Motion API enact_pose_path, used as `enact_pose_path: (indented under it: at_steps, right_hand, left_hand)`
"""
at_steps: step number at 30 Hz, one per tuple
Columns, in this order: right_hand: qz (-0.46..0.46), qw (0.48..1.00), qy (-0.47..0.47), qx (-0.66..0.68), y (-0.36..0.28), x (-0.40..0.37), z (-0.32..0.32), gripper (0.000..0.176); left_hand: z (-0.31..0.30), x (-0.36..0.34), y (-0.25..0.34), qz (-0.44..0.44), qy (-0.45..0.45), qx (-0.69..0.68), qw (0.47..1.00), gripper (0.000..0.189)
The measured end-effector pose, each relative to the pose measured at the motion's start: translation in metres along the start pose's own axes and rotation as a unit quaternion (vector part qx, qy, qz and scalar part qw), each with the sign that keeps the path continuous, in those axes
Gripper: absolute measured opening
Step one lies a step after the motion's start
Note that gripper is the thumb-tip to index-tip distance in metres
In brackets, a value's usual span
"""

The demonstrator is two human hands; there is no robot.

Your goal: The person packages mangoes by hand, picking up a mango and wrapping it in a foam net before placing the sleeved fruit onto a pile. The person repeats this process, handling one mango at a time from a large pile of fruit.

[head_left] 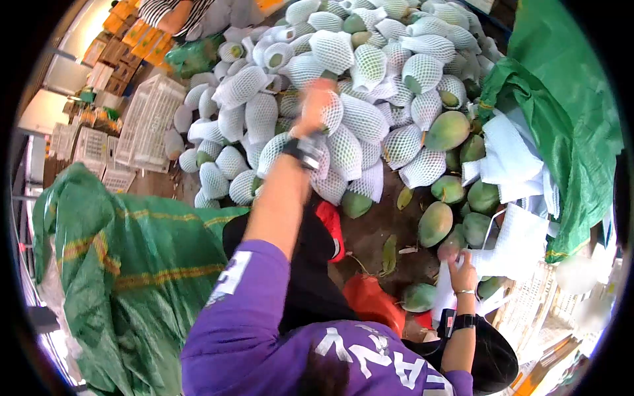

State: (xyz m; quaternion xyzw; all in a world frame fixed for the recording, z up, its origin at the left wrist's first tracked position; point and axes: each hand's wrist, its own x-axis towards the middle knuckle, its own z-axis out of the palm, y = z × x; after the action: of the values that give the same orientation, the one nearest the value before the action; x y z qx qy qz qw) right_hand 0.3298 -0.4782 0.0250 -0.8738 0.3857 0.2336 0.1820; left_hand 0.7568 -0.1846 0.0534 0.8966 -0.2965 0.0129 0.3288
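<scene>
My left hand (316, 109) is stretched out over the heap of mangoes in white foam nets (362, 119), smeared by motion. A green mango tip shows right at its fingertips, and I cannot tell whether the hand grips it. Down at the right, my right hand (463, 272) has its fingers closed on a white foam net (443, 290), which hangs below them. Just beyond those fingers is a reddish bare mango (452, 245). More bare mangoes (436, 224) lie around it, and a stack of flat foam nets (514, 243) is close on the right.
Green woven sacking (139, 264) bulges at the left, and more green sacking (568, 119) hangs at the right. A white plastic crate (150, 124) stands back left. Another person's arm (175, 18) shows at the top. Fallen leaves (389, 255) and a red object (373, 300) lie near my legs.
</scene>
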Motion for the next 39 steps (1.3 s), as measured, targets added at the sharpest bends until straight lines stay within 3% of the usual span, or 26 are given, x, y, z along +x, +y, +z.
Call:
enact_pose_path:
  at_steps: [1,2,5,6,8,10,11,12,13,14,15,16,17,18,20,23,24,26,27,28,30,32,34,36,37,39]
  right_hand:
    - [-0.077,0.988,0.108,0.080,-0.012,0.001,0.001,0.040]
    - [-0.150,0.952,0.211,0.161,-0.019,0.001,0.004,0.034]
    - [-0.132,0.927,0.253,0.245,-0.025,0.010,-0.004,0.024]
    - [-0.148,0.921,0.248,0.263,-0.023,0.006,-0.007,0.022]
    - [-0.186,0.924,0.171,0.286,0.009,0.007,-0.001,0.026]
    - [-0.133,0.898,0.000,0.419,0.033,-0.019,0.005,0.034]
    - [-0.142,0.859,-0.019,0.492,0.023,-0.046,0.002,0.040]
    - [-0.133,0.869,-0.170,0.446,0.036,-0.047,0.010,0.040]
    - [-0.146,0.863,-0.227,0.426,0.027,-0.059,0.004,0.038]
    - [-0.196,0.853,-0.188,0.446,0.022,-0.060,0.014,0.037]
    - [-0.214,0.838,-0.220,0.451,0.034,-0.046,0.029,0.038]
    - [-0.210,0.864,-0.211,0.406,0.046,-0.015,0.044,0.037]
    - [-0.221,0.918,-0.101,0.315,0.041,-0.014,0.032,0.035]
    - [-0.224,0.951,0.004,0.213,0.037,-0.020,0.019,0.034]
    - [-0.154,0.940,0.028,0.302,0.051,-0.001,0.008,0.037]
    - [-0.223,0.809,0.200,0.505,0.086,0.042,0.044,0.033]
    - [0.005,0.670,0.070,0.739,0.095,0.036,0.052,0.033]
    - [-0.034,0.931,0.095,0.352,0.106,0.023,0.064,0.032]
    - [-0.045,0.980,0.123,0.152,0.111,0.017,0.071,0.032]
    - [0.071,0.951,0.082,0.289,0.114,0.028,0.083,0.030]
    - [0.038,0.990,0.105,0.085,0.112,0.025,0.096,0.029]
    - [0.154,0.986,0.008,0.071,0.111,0.029,0.117,0.033]
    - [0.177,0.981,-0.056,0.057,0.118,0.028,0.142,0.039]
    - [0.149,0.974,-0.137,0.102,0.116,0.029,0.146,0.048]
    - [0.124,0.980,-0.139,0.077,0.118,0.033,0.150,0.054]
    - [0.130,0.974,-0.158,0.092,0.130,0.042,0.152,0.054]
  left_hand:
    - [0.033,-0.023,0.047,0.087,-0.067,-0.178,0.978,0.022]
    - [0.071,-0.047,0.092,0.108,-0.176,-0.235,0.950,0.031]
    - [0.181,-0.143,0.211,0.075,-0.464,-0.348,0.812,0.063]
    - [0.182,-0.175,0.239,0.140,-0.317,-0.355,0.868,0.067]
    - [0.186,-0.194,0.250,0.077,-0.322,-0.450,0.830,0.063]
    - [0.189,-0.198,0.247,0.031,-0.426,-0.450,0.784,0.051]
    - [0.185,-0.196,0.252,0.054,-0.402,-0.421,0.812,0.037]
    - [0.185,-0.193,0.251,0.054,-0.433,-0.416,0.798,0.031]
    - [0.182,-0.191,0.257,0.074,-0.475,-0.350,0.804,0.030]
    - [0.188,-0.193,0.259,0.128,-0.487,-0.311,0.806,0.028]
    - [0.193,-0.197,0.261,0.106,-0.510,-0.303,0.798,0.026]
    - [0.192,-0.190,0.262,0.143,-0.497,-0.211,0.830,0.026]
    - [0.181,-0.186,0.264,0.068,-0.534,-0.179,0.824,0.034]
    - [0.206,-0.198,0.233,-0.019,-0.633,-0.231,0.738,0.043]
    - [0.200,-0.207,0.228,-0.090,-0.673,-0.225,0.698,0.037]
    - [0.220,-0.218,0.238,-0.151,-0.493,-0.547,0.660,0.021]
    - [0.230,-0.221,0.244,-0.152,-0.493,-0.548,0.658,0.021]
    - [0.260,-0.232,0.243,-0.269,-0.309,-0.715,0.566,0.025]
    - [0.274,-0.242,0.237,-0.296,-0.271,-0.712,0.576,0.022]
    - [0.286,-0.256,0.227,-0.364,-0.238,-0.608,0.665,0.024]
    - [0.323,-0.291,0.205,-0.380,-0.200,-0.472,0.770,0.026]
    - [0.348,-0.330,0.200,-0.504,-0.181,-0.394,0.747,0.014]
    - [0.369,-0.351,0.186,-0.623,-0.323,-0.307,0.642,0.022]
    - [0.324,-0.343,0.196,-0.554,-0.466,-0.325,0.608,0.031]
    - [0.329,-0.345,0.195,-0.486,-0.526,-0.296,0.632,0.035]
    - [0.339,-0.347,0.193,-0.549,-0.544,-0.311,0.553,0.042]
